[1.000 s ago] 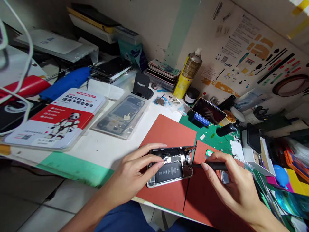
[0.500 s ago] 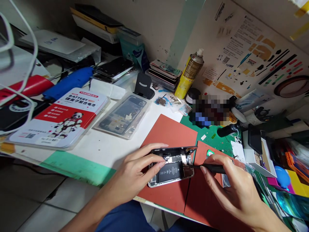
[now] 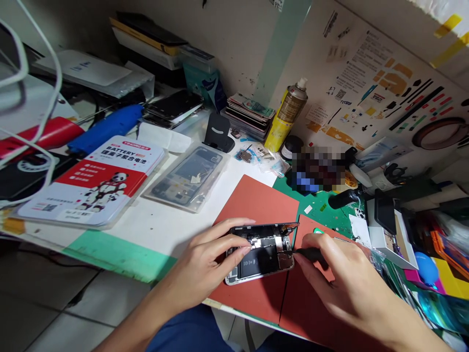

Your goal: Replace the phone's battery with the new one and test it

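An opened smartphone [image 3: 256, 264] lies on the reddish-brown mat, its screen tilted up along the far side. Inside it a black battery and metal-covered parts show. My left hand [image 3: 210, 256] grips the phone's left end, fingers behind the raised screen and thumb over the inside. In my right hand [image 3: 335, 266] is a slim black-handled tool [image 3: 311, 253], pinched between thumb and fingers. Its tip reaches the phone's right end near the metal cover; the exact tip shape is too small to make out.
Left of the mat [image 3: 252, 195] lie a clear plastic case [image 3: 188, 178] and a battery package [image 3: 91, 181]. Behind stand a yellow spray can [image 3: 287, 117] and a black phone stand [image 3: 219, 133]. An open white box [image 3: 392, 232] and other clutter fill the right side.
My right hand has moved left, closer to the phone, and turned with the black tool. The hand's shadow now covers more of the battery. My left hand keeps its hold on the phone.
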Available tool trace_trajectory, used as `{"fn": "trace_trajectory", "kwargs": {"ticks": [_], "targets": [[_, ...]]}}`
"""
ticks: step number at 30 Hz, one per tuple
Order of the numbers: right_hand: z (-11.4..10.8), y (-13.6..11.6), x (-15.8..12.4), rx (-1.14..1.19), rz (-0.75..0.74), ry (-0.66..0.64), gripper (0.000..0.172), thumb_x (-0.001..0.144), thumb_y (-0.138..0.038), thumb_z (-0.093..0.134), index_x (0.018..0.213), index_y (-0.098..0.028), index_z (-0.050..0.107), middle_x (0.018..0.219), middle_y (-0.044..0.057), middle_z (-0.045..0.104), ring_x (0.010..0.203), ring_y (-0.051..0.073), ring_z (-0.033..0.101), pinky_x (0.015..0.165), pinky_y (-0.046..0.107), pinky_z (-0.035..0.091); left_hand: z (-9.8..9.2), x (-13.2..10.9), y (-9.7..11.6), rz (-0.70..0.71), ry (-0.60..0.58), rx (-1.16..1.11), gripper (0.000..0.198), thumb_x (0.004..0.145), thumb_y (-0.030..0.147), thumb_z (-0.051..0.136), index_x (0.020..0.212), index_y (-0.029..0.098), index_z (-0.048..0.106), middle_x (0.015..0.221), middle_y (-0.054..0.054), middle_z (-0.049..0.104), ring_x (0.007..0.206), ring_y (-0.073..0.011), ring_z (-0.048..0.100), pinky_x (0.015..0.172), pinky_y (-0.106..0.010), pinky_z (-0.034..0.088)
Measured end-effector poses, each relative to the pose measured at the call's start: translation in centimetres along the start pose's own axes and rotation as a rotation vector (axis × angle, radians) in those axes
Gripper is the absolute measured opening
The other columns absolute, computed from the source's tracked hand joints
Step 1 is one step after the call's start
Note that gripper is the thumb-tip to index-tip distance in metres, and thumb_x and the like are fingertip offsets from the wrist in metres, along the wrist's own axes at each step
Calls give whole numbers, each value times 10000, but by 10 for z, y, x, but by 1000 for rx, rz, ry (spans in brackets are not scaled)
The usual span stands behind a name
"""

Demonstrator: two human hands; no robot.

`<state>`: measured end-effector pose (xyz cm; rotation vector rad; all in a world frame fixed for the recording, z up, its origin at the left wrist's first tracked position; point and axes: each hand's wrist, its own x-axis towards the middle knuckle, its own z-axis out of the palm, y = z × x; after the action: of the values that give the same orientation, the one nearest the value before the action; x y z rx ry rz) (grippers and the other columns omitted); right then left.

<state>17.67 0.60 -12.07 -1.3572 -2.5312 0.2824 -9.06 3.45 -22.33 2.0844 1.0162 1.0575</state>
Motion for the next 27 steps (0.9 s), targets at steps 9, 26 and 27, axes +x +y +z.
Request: {"fn": "trace_trajectory", "kwargs": {"ticks": [9,26,27], "targets": [[1,-1,3,41,15,7,59,1039,-183,500,1059,-237,496,877,28,671,711,178,646,606,296,493,0,0,-1,7,-12,-28,159,1031,141,590,1034,243,712,1377,-21,678,1216,-138,680,1052,-243,527],[6,-2,3,31,52,80,81,1045,-221,532,1122,-228,509,877,19,702,631,157,638,530,278,450,0,2,1,27,-1,-28,158,1030,142,587,1004,219,721,1364,-57,685,1206,-158,688,1028,-263,529],[6,-2,2,39,49,81,91,1042,-208,525,1130,-228,509,895,24,708,650,158,651,537,276,459,0,2,1,26,-1,-30,159,1030,140,586,1003,219,721,1363,-57,685,1206,-157,688,1027,-262,529]]}}
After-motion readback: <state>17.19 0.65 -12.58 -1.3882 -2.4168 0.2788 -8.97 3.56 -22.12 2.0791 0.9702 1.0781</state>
